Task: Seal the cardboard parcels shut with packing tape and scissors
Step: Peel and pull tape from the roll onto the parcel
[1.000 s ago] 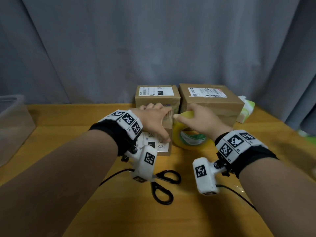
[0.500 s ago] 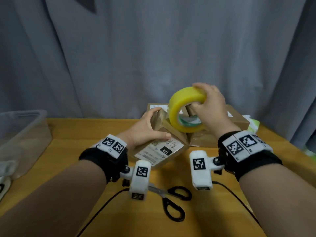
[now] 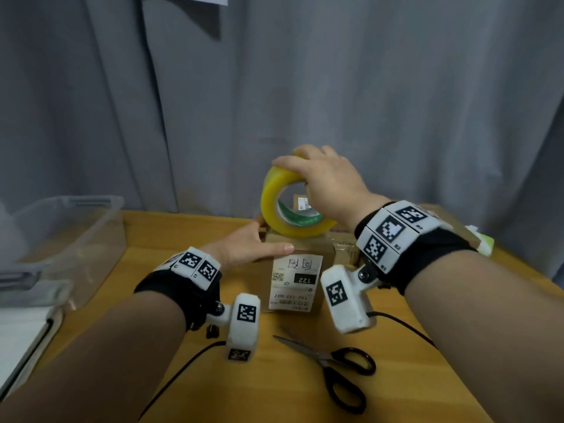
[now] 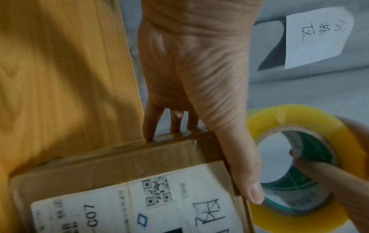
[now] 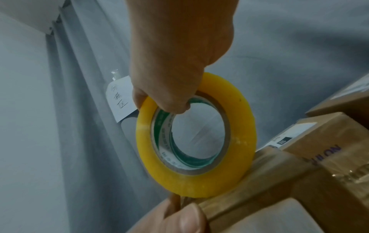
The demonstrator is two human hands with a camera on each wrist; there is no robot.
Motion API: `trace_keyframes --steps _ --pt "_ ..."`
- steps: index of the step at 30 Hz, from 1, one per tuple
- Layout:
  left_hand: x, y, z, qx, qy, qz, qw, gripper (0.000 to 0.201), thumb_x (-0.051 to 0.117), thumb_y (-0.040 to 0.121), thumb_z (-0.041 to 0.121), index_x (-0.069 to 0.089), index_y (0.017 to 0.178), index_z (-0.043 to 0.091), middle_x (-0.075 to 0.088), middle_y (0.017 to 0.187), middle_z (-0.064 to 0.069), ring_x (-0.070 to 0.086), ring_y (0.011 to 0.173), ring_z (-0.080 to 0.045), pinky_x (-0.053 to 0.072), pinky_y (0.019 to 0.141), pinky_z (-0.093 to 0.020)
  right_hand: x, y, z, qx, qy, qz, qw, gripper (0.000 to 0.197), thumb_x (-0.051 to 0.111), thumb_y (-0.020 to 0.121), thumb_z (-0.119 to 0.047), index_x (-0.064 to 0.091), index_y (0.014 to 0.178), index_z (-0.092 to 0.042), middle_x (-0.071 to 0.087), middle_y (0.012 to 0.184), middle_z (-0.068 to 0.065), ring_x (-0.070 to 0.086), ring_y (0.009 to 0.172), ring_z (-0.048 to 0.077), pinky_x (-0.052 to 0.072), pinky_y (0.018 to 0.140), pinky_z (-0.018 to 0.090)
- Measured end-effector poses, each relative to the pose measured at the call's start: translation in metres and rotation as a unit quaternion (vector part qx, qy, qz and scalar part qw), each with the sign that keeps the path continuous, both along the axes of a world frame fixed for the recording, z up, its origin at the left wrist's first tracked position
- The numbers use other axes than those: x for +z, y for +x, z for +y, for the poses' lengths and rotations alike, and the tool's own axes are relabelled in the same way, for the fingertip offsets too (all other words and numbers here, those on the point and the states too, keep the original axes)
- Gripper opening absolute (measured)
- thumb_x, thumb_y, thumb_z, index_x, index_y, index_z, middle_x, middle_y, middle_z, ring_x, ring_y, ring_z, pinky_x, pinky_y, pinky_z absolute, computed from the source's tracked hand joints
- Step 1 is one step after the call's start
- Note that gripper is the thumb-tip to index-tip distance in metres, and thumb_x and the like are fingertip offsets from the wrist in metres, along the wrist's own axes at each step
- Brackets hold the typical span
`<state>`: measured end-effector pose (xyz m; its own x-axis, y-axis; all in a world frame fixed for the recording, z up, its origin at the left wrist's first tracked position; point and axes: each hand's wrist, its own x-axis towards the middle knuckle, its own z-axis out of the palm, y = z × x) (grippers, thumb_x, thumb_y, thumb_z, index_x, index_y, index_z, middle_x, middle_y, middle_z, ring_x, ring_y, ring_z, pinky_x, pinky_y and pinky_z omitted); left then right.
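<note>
Our right hand [image 3: 328,181] grips the yellow tape roll [image 3: 287,209] upright on the labelled parcel [image 3: 294,279]; our left hand [image 3: 244,248], fingers straight, presses it; parcels behind mostly hidden.

tape roll [image 3: 276,203]: translucent yellow, green-printed core
parcel [image 3: 326,254]: brown cardboard, white label with black print
scissors [image 3: 341,367]: black handles, silver blades
table [image 3: 305,401]: orange-yellow wood grain
curtain [image 3: 366,87]: grey
wristbands [image 3: 393,233]: black, with black-and-white square markers
</note>
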<state>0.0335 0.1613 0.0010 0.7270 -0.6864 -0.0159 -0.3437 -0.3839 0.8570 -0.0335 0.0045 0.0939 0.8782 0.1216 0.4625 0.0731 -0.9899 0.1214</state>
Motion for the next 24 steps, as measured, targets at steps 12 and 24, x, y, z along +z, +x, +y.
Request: trace_keyframes --steps 12,24 --pt "-0.008 -0.003 0.012 0.011 -0.056 0.06 0.997 0.074 0.073 0.078 0.027 0.032 0.14 0.031 0.054 0.118 0.008 0.059 0.103 -0.01 0.052 0.072 -0.017 -0.026 -0.048 -0.054 -0.088 -0.131 0.101 0.982 0.055 0.054 0.091 -0.015 0.043 0.138 -0.042 0.047 0.131 -0.003 0.041 0.114 0.023 0.033 0.091 0.035" --pt "-0.004 -0.007 0.012 -0.007 -0.006 0.018 1.0 0.078 0.064 0.083 0.041 0.022 0.147 0.032 0.043 0.138 0.001 0.049 0.116 -0.009 0.045 0.089 -0.02 -0.064 -0.051 -0.052 -0.106 -0.027 0.118 0.987 0.06 0.049 0.089 -0.005 0.045 0.137 -0.042 0.044 0.141 -0.002 0.034 0.132 0.028 0.033 0.106 0.045"
